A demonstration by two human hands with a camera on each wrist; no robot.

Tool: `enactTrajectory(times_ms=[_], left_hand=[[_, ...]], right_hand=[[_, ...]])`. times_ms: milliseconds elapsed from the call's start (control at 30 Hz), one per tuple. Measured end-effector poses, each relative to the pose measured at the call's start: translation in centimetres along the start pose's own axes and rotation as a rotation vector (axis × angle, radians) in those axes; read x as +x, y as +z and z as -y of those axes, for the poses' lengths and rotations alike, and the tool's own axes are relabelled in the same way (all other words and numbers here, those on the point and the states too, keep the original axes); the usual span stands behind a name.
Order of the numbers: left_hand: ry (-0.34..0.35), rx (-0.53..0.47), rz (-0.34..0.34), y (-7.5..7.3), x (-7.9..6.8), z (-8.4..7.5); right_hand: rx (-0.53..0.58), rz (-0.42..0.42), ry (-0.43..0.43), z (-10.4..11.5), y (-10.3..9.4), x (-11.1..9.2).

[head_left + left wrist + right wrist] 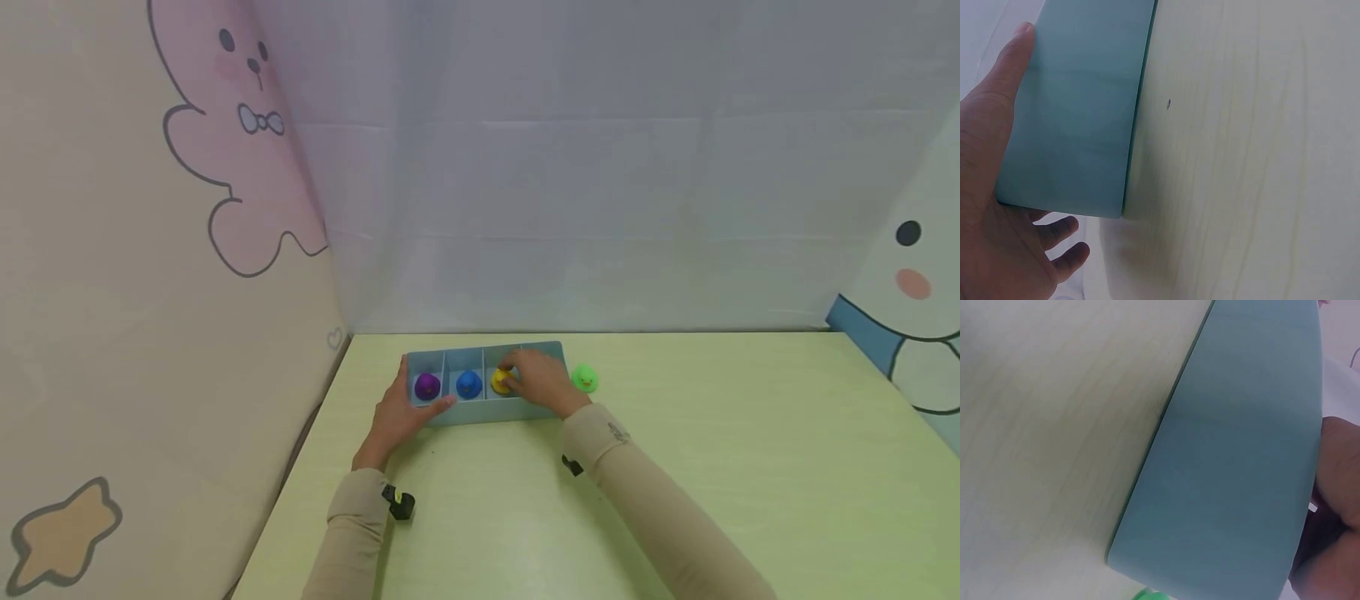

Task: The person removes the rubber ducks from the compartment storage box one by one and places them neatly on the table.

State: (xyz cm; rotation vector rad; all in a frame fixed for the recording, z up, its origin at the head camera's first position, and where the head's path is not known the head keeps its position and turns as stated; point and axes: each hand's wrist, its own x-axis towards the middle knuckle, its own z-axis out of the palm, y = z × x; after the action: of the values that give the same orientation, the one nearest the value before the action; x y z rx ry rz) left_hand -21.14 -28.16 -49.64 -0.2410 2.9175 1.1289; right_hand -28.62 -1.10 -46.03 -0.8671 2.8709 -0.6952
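A blue-grey divided box (468, 412) lies near the table's back edge. My left hand (396, 414) holds its left end, thumb along the front wall (1079, 119) and fingers at the left side. A purple rubber duck (427, 386) is in the leftmost compartment and a blue duck (468, 384) in the one beside it. In the third compartment, my right hand (542, 381) pinches a yellow duck (500, 382). In the right wrist view the box wall (1229, 456) hides the fingertips. A green duck (585, 378) stands on the table just right of the box.
The pale yellow-green table (712, 467) stretches to the right and toward me. A whitish curtain (600, 208) hangs behind its back edge. At the left stands a wall (150, 358) with cartoon figures.
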Motion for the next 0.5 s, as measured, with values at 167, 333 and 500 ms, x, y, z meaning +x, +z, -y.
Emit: enactTrajectory(times_ms=[167, 333, 500], left_hand=[[-0.008, 0.005, -0.001, 0.13, -0.05, -0.21], [-0.017, 0.026, 0.004, 0.20, -0.02, -0.25], [-0.010, 0.068, -0.001, -0.02, -0.15, -0.35]], right_hand=[[0.014, 0.020, 0.019, 0.10, -0.15, -0.02], [0.023, 0.022, 0.021, 0.23, -0.34, -0.12], [0.011, 0.015, 0.005, 0.20, -0.33, -0.20]])
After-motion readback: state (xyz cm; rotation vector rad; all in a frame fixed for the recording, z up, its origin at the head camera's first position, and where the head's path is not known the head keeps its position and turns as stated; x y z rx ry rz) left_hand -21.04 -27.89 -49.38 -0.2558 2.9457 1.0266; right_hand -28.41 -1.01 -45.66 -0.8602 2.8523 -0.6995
